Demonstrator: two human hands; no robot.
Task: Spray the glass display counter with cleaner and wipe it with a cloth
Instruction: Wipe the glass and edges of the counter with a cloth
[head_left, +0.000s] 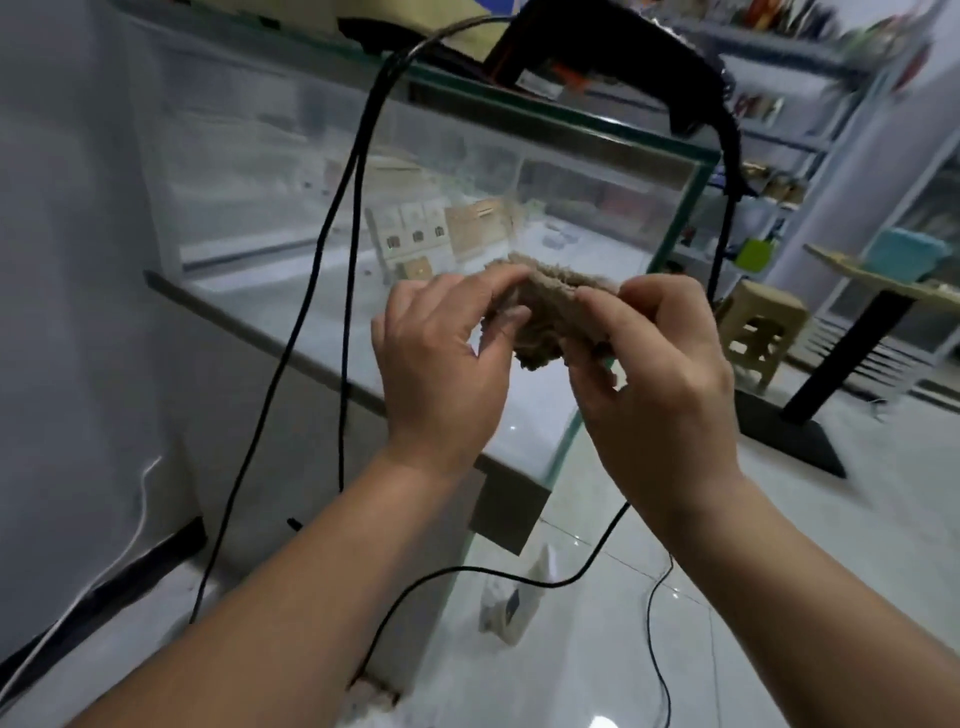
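**Cloth bunched in both hands, counter not yet touched**

- Tan, fluffy wiping cloth (545, 322): held in the air between both hands, in front of the near corner of the counter and clear of the glass. It is folded or wadded into a thick pad. My guess is that it is being gathered into a palm-sized bundle that can press flat on the pane.
- Left hand (441, 358): thumb and fingertips pinch the left end of the cloth, palm turned inward.
- Right hand (654, 384): fingers curled round the right end, clamped on the fabric. With both ends gripped, the cloth can be folded or turned.
- Tall glass display counter with green-edged panes (249, 171): stands straight ahead. The front pane looks hazy. Whether that is spray film, dust or blur I cannot tell.
- Small cardboard boxes (467, 223) sit inside the counter on a shelf.
- Black power drill (597, 57): lies on the counter top, and its black cables (322, 249) hang down across the front pane to the floor. They are likely to snag a wiping stroke.
- White bottle-like object (514, 597): on the tiled floor by the counter's base. It may be the cleaner, set down to free both hands, but it is too blurred to confirm.
- Beige plastic stool (758, 332): stands well apart, to the right.
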